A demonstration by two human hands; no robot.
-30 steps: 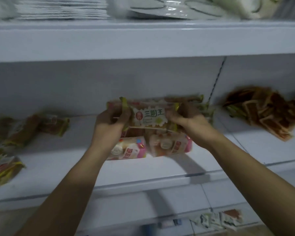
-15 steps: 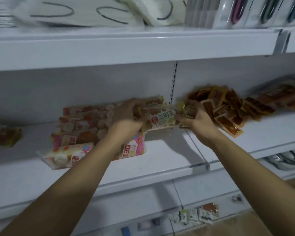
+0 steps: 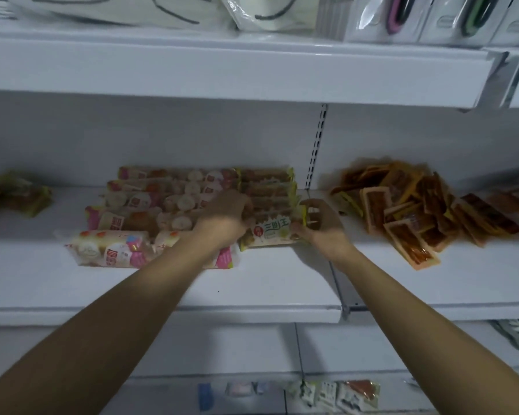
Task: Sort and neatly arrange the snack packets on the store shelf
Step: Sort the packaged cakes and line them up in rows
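A yellow-edged snack packet [image 3: 271, 232] with green lettering lies at the front of a row of like packets [image 3: 267, 187] on the white shelf [image 3: 252, 295]. My left hand [image 3: 226, 215] grips its left end and my right hand [image 3: 319, 223] pinches its right end. Left of that row, pink-and-white packets [image 3: 111, 250] lie in neat rows running back to the shelf wall. My left forearm covers part of the front pink packet.
A loose heap of orange-brown packets [image 3: 417, 211] fills the shelf section to the right, past the slotted upright [image 3: 315, 151]. A few mixed packets [image 3: 18, 196] lie far left. A shelf overhead carries white goods. Small packets [image 3: 336, 395] sit on a lower shelf.
Both hands have carried the yellow-edged packet down onto the shelf at the front of its row. The view has shifted right, bringing the orange-brown heap further in.
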